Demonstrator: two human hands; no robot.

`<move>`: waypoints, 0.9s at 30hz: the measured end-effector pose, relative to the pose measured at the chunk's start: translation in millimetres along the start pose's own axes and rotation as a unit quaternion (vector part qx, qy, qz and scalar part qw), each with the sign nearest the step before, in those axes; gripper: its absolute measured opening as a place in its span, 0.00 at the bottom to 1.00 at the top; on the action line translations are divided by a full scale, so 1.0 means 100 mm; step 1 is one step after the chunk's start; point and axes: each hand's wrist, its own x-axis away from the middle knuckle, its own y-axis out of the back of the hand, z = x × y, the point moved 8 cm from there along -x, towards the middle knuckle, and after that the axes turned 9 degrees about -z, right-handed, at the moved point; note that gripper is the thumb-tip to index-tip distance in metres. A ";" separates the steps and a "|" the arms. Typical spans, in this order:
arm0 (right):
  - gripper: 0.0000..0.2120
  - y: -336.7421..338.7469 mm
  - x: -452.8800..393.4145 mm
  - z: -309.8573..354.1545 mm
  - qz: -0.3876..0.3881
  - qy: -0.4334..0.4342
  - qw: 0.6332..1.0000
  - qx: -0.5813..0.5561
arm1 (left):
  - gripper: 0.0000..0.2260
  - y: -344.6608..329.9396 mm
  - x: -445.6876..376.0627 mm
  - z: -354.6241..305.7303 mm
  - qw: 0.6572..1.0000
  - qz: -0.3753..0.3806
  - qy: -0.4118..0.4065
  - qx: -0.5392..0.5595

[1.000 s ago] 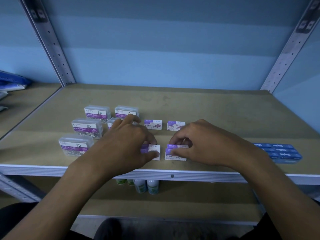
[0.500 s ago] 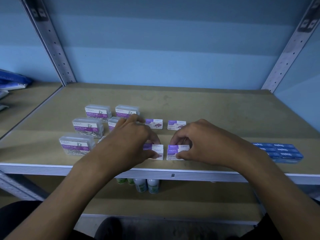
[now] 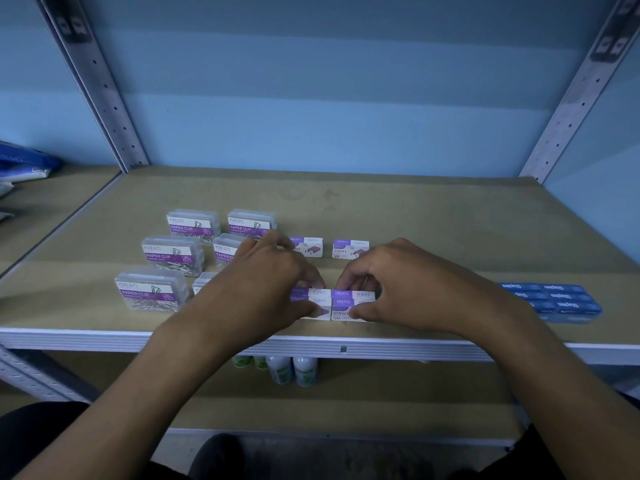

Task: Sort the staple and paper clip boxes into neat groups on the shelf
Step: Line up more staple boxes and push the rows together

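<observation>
My left hand pinches the left stack of staple boxes and my right hand pinches the right stack of staple boxes, fingers curled narrow around each, thumbs at the near faces. What has just changed is the gap: a second ago the two stacks sat a little apart near the front edge of the shelf, and now I have slid them together until their inner sides touch, making one tidy block. I judge that this pair is nearly squared up, so the purple staple group is taking shape. Compared with the earlier view, my hands have drawn closer to each other as well, while everything else stays where it was. Beyond my knuckles, two single staple boxes lie apart from each other farther back, and they look like the ones left to line up. To the left, the clear paper clip boxes stand in rows, partly hidden by my left hand. Well to the right, the blue staple boxes form their own pack at the front edge.
</observation>
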 end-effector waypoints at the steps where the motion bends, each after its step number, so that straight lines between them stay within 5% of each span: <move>1: 0.13 0.00 0.00 0.00 0.000 0.001 1.000 0.000 | 0.14 0.00 0.00 0.01 1.000 0.000 0.001 0.001; 9: 0.17 0.01 -0.03 -0.03 -0.010 -0.002 1.000 -0.009 | 0.18 -0.03 -0.02 0.04 1.000 -0.004 -0.008 0.011; 12: 0.25 0.17 -0.04 -0.08 -0.055 -0.019 0.998 -0.022 | 0.22 0.05 -0.06 0.09 0.998 -0.053 -0.016 0.019; 16: 0.19 0.34 -0.10 -0.14 -0.129 -0.020 0.991 -0.013 | 0.19 0.18 -0.16 0.16 0.993 -0.112 0.002 -0.036; 27: 0.21 0.18 -0.31 -0.38 -0.145 -0.065 0.987 0.016 | 0.20 0.02 -0.42 0.42 0.991 -0.077 0.063 -0.087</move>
